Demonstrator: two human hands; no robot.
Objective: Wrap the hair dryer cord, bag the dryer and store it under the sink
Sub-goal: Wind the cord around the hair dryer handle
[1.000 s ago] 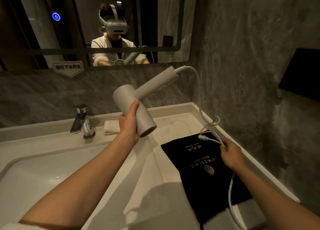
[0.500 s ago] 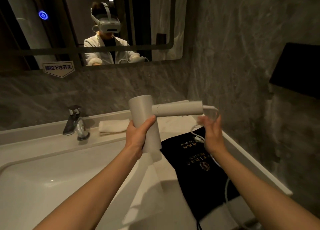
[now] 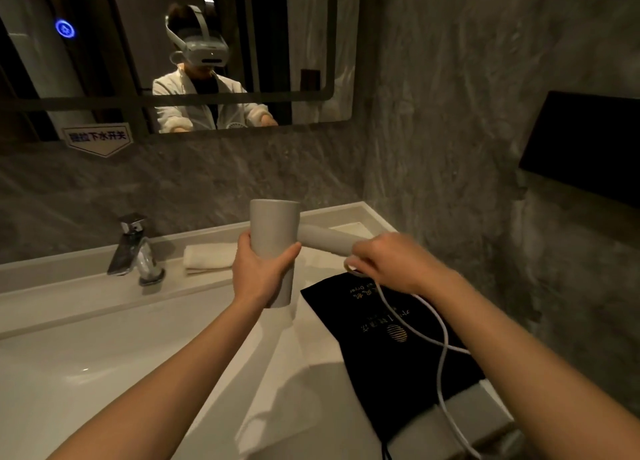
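The matte grey plastic hair dryer (image 3: 275, 241) is held in the air above the white stone desk (image 3: 214, 300), just beside the flat black fabric bag with gold print (image 3: 388, 338) that lies on it. Its barrel is gripped by the left hand (image 3: 258, 274), which is closed firmly around the lower part. The handle points toward the right hand (image 3: 391, 260), which is closed on the handle end and on the thin white cord (image 3: 440, 366). The cord hangs loose and curves over the bag — it is judged to be soft and springy, so the loops may slip open. The dryer looks rigid, smooth and rather light; the barrel is judged the safest place to hold it while the cord is wound around the handle.
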